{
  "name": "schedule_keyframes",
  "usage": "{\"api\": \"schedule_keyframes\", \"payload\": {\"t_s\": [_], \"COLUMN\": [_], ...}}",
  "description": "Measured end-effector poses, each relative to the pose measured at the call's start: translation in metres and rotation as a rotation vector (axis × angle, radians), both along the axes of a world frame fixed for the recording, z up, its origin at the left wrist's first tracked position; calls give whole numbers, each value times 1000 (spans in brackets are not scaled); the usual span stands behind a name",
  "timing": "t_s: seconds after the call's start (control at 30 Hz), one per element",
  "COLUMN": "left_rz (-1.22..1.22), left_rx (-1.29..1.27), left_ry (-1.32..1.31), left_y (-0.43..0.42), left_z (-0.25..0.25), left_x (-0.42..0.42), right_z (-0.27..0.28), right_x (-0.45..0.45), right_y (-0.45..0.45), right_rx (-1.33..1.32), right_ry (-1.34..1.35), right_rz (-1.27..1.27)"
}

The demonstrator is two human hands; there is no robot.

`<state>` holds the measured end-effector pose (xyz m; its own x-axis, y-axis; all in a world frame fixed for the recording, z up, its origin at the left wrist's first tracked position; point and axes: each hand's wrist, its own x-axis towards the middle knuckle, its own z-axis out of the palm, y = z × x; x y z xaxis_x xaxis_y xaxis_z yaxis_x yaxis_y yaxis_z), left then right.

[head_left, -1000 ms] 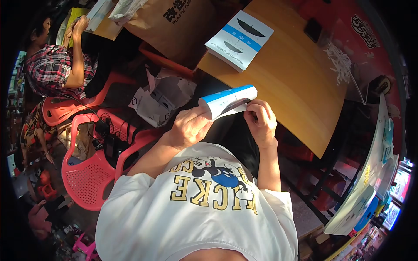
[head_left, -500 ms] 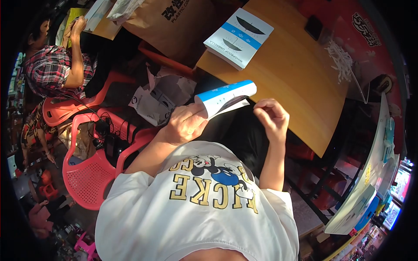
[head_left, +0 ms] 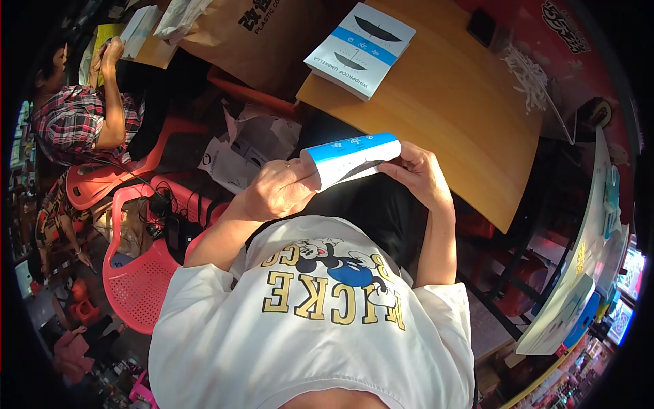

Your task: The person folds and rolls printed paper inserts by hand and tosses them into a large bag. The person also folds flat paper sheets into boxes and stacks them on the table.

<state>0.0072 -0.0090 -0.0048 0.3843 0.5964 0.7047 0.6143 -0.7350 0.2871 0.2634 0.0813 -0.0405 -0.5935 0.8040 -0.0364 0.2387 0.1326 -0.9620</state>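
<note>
A white-and-blue printed umbrella sheet (head_left: 351,155) is curled into a loose roll above my lap. Its left end is gripped by my left hand (head_left: 283,189), the fingers wrapped about the edge. At the other end, my right hand (head_left: 417,174) pinches the sheet between thumb and fingers. The inside of the roll is mostly hidden. Beyond my hands, a stack of similar sheets (head_left: 361,51), the top one printed "WINDPROOF UMBRELLA", lies on the wooden table (head_left: 449,116).
A dark phone (head_left: 481,27) and a heap of white strips (head_left: 528,82) lie on the table's far side. To the left are a large brown bag (head_left: 238,48), torn cardboard (head_left: 248,146) and a pink chair (head_left: 136,286). A person in a plaid shirt (head_left: 78,126) sits further left.
My right hand has moved from just off the sheet's right end onto it and now pinches it. My left hand keeps its grip, and the whole view has shifted slightly.
</note>
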Motion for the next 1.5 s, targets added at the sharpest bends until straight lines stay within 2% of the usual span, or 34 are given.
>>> {"api": "schedule_keyframes", "payload": {"t_s": [0.13,0.2,0.33,0.43,0.5,0.57,0.63,0.73,0.83,0.9,1.13,1.23,1.3,1.5], "left_rz": [-53,-47,-17,12,24,31,27,25,-20,-24,-43,-43,-24,-33], "left_rx": [-19,-19,-15,5,25,37,44,29,31,15,-11,-13,-42,-49], "left_ry": [-21,-14,28,53,58,54,48,71,22,33,24,15,42,37], "left_y": [-1,-2,-4,-4,-3,-4,-4,-4,-2,-3,-3,-4,-5,-5], "left_z": [0,-1,-3,-5,-6,-6,-6,-2,-2,-2,-5,-7,-8,-13], "left_x": [-1,-1,-1,-3,-7,-10,-10,-9,-9,-10,-9,-9,-10,-14], "right_z": [7,18,9,0,-3,0,-5,-7,-12,-7,-2,0,-7,-4], "right_x": [2,-2,-6,-5,0,-4,-3,-4,-1,-1,-4,-9,-12,-10], "right_y": [0,-3,-8,-11,-11,-15,-11,-7,-4,-3,-6,-10,-13,-10], "right_rx": [-16,81,98,13,-190,-200,-220,-153,-56,37,57,20,-11,-189], "right_ry": [-105,-142,-95,-87,-24,131,124,77,19,-122,-213,-196,-51,-55], "right_rz": [83,130,114,86,101,-32,-63,-65,46,83,108,122,76,123]}}
